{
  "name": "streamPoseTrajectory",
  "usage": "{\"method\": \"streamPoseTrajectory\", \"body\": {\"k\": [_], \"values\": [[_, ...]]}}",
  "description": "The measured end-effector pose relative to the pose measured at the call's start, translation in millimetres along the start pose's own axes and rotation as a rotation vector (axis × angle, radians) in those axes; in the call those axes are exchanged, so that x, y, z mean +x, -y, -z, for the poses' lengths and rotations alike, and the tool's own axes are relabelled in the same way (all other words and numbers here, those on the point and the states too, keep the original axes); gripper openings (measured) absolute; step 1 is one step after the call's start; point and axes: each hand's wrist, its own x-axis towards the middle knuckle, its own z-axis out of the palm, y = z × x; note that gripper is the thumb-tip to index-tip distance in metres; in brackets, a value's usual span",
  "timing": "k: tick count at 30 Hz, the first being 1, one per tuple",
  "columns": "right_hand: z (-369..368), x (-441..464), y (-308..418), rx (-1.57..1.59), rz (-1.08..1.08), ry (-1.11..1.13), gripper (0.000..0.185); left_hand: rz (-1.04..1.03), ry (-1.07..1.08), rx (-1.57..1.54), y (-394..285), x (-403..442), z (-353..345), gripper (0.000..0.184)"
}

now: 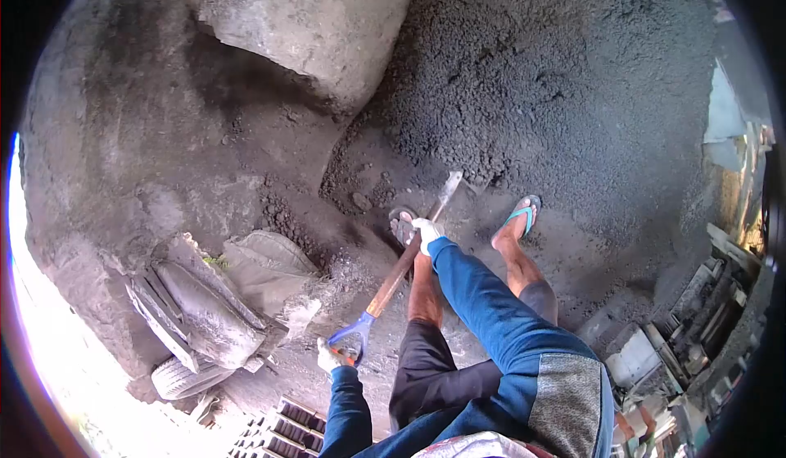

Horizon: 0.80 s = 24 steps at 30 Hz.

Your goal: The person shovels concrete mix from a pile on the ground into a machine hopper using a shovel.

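A shovel with a wooden shaft [395, 281] and a blue D-shaped handle runs slantwise in front of my legs. My left hand [334, 356], in a white glove with some orange on it, is closed round the handle. Farther down, my right hand [426, 234], also gloved in white, grips the shaft near its metal end. The shovel's blade [476, 186] is at the edge of a large heap of dark, crumbly material [491, 90], partly hidden in it.
A big grey block [315, 24] stands at the upper left. A wheelbarrow [205, 311] with a tyre is at the lower left, near a grey sack [268, 266]. Stacked moulded pieces [286, 429] lie at the bottom. Planks and debris [663, 351] line the right side.
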Motion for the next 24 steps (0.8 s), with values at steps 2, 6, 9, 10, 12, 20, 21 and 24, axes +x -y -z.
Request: {"method": "streamPoseTrajectory", "body": {"k": [2,6,9,10,12,20,21,24], "values": [[6,-10,2,-0.055,0.016,-0.039,0.018,0.048,-0.023,0.011,11,3,10,0.049],[35,-53,33,0.03,-0.012,-0.05,0.023,0.007,0.175,0.006,18,-6,23,0.052],[57,-98,74,0.153,0.077,-0.006,0.021,0.023,0.309,0.041,3,-25,11,0.054],[67,-116,89,0.171,0.141,-0.024,0.021,0.03,0.411,0.035,-6,-44,7,0.053],[88,-163,126,0.229,0.268,-0.036,0.019,-0.067,0.428,0.023,-10,-57,-13,0.05],[165,-405,328,0.627,0.763,0.066,0.021,-0.061,1.175,0.15,-104,-244,-149,0.05],[173,-446,354,0.682,0.856,0.174,0.018,-0.09,1.187,0.127,-125,-298,-162,0.047],[201,-570,433,0.795,1.125,0.325,0.012,-0.567,1.607,-0.081,-183,-468,-162,0.046]]}}
